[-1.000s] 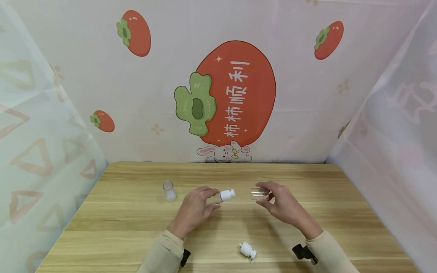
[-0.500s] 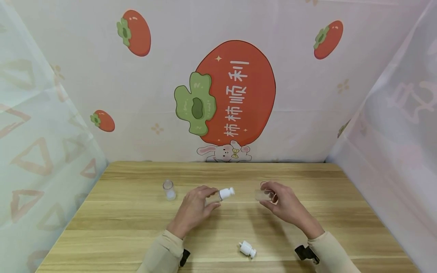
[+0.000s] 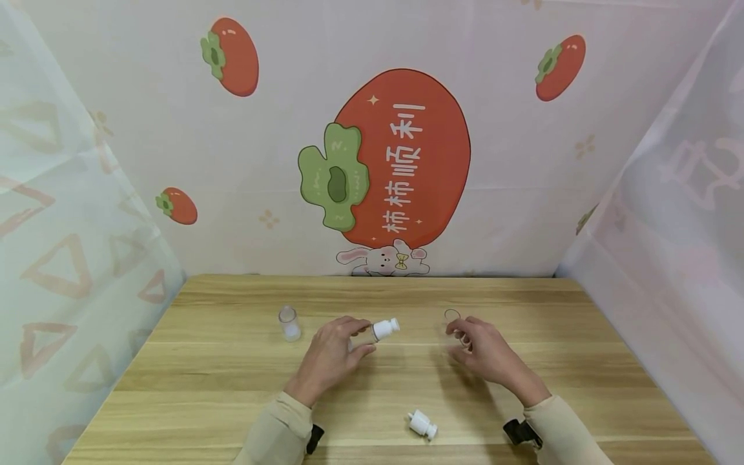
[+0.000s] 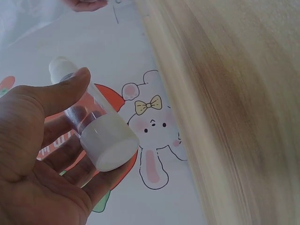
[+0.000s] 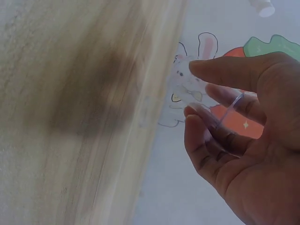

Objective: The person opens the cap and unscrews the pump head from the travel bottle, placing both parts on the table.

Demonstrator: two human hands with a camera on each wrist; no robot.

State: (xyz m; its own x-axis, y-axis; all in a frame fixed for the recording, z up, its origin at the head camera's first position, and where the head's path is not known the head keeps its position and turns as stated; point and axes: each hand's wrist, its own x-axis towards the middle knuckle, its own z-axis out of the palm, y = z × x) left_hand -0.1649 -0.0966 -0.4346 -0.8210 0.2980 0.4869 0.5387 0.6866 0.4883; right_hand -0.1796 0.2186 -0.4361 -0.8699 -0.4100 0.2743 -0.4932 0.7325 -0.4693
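My left hand (image 3: 334, 349) grips a small bottle (image 3: 383, 330) with a white pump top, tilted up toward the right. In the left wrist view its clear body and white base (image 4: 110, 145) show between thumb and fingers. My right hand (image 3: 485, 352) pinches a clear cylindrical cap (image 5: 231, 108) between thumb and fingers; it is see-through and hard to outline, with its dark rim line showing above the fingers in the head view. The two hands stand apart over the table.
A loose white pump head (image 3: 422, 425) lies on its side near the table's front. At the back left stands another small bottle (image 3: 289, 326), clear above and white inside. The wooden table (image 3: 232, 387) ends at a printed cloth wall (image 3: 500, 232); cloth also flanks both sides.
My right hand has shifted a little to the right, and the clear cap has turned from lying sideways to rim upward. My left hand and its bottle have hardly moved.
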